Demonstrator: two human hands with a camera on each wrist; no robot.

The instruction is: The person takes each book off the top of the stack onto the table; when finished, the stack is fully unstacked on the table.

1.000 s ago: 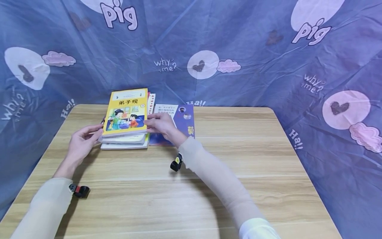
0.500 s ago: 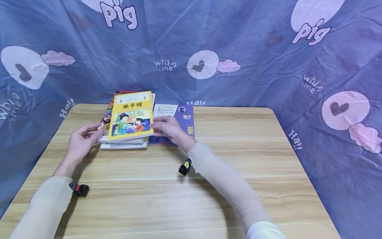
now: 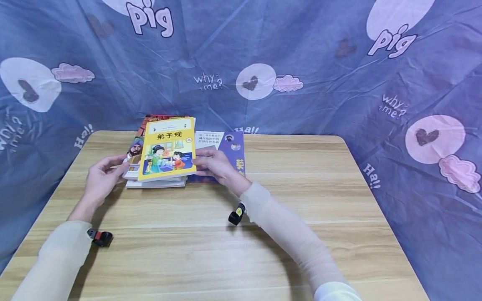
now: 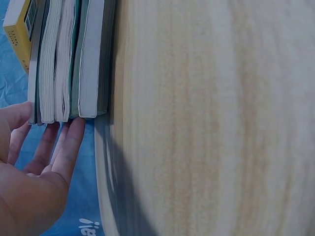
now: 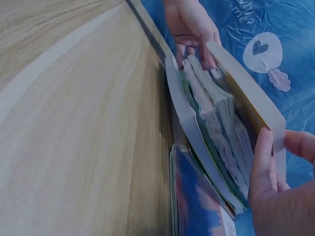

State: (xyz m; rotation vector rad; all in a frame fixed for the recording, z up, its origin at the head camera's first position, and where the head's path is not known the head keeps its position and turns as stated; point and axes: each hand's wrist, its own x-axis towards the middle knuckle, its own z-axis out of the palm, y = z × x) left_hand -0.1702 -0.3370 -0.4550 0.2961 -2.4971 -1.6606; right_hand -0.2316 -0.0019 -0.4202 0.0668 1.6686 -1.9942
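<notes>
My right hand (image 3: 218, 167) pinches a yellow picture-cover book (image 3: 167, 152) by its right edge, thumb on one face and fingers on the other. In the right wrist view the yellow book (image 5: 251, 91) is tilted and partly apart from the stack (image 5: 209, 118) beneath. A book with a turbaned figure and red top (image 3: 135, 148) shows under its left side. My left hand (image 3: 103, 179) rests at the left side of the stack. In the left wrist view, the left hand's (image 4: 44, 172) fairly straight fingers touch the edges of several stacked books (image 4: 69, 64).
A purple-blue book (image 3: 237, 146) with a white panel lies flat right of the stack, partly behind my right hand. Wood-grain tabletop (image 3: 320, 200) extends in front and to the right. A blue printed cloth (image 3: 301, 50) hangs behind the table.
The yellow book has slid right and slightly toward me with my right hand, uncovering the turbaned-figure book below. My left hand has stayed at the stack's left side.
</notes>
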